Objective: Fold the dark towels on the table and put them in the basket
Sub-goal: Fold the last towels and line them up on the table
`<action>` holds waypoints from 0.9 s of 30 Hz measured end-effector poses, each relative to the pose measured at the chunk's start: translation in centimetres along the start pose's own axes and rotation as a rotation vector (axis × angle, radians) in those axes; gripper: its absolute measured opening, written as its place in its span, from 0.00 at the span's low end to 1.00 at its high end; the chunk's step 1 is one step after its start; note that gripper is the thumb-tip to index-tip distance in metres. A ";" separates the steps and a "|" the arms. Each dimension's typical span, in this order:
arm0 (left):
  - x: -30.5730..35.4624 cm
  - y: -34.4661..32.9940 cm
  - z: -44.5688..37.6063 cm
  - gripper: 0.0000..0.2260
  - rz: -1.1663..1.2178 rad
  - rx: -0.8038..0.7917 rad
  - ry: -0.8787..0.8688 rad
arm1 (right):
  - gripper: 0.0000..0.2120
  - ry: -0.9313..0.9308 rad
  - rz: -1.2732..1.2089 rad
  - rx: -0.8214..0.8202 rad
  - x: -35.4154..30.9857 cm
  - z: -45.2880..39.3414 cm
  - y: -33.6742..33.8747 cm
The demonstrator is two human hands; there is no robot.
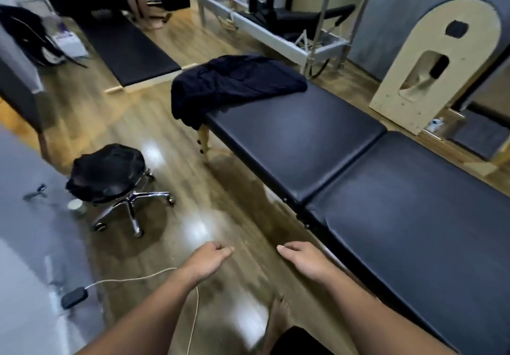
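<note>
A heap of dark towels (234, 84) lies crumpled on the far end of the black padded table (358, 167), and one edge hangs over its corner. My left hand (209, 258) and my right hand (300, 258) hover side by side above the wooden floor, just left of the table's near edge. Both hold nothing, with fingers loosely curled. No basket can be made out in this view.
A rolling stool (110, 178) with a black cover stands on the floor to the left. A white cable and a dark adapter (74, 296) lie near my left arm. Wooden exercise equipment (430, 59) stands behind the table, a metal frame (276, 31) further back.
</note>
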State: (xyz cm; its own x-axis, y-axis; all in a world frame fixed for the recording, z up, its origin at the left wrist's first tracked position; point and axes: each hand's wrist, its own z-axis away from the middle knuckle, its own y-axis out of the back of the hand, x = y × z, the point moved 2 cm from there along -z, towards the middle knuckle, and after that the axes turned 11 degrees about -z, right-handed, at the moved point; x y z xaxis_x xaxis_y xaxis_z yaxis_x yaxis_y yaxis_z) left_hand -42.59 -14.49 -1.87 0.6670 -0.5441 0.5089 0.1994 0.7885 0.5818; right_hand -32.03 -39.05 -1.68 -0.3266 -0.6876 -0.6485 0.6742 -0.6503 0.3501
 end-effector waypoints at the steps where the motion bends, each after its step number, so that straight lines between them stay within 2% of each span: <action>1: -0.4 0.7 -1.1 0.14 0.010 -0.003 0.025 | 0.41 0.002 0.022 -0.018 -1.1 -1.3 -0.2; 4: -0.7 3.1 -3.8 0.15 0.042 0.032 0.055 | 0.34 0.043 0.072 -0.079 -4.7 -5.3 -0.3; 12: 1.9 10.6 -10.4 0.16 0.107 0.119 0.144 | 0.33 0.130 0.173 -0.259 -14.0 -15.6 1.3; 16: 3.2 14.8 -14.0 0.17 0.118 0.141 0.183 | 0.27 0.177 0.188 -0.294 -19.6 -19.6 2.0; 20: 3.3 19.5 -18.7 0.17 0.106 0.099 0.184 | 0.30 0.179 0.131 -0.220 -24.7 -24.2 2.4; 27: 3.7 30.7 -30.9 0.18 0.077 0.117 0.070 | 0.35 0.128 0.083 -0.061 -33.3 -32.8 3.4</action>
State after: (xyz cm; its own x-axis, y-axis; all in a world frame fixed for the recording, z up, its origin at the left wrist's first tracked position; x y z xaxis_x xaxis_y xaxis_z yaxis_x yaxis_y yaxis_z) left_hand -11.79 16.55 -1.79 0.7262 -0.4591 0.5118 0.0634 0.7860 0.6150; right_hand 2.87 -7.72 -1.10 -0.1837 -0.6891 -0.7010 0.7357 -0.5694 0.3669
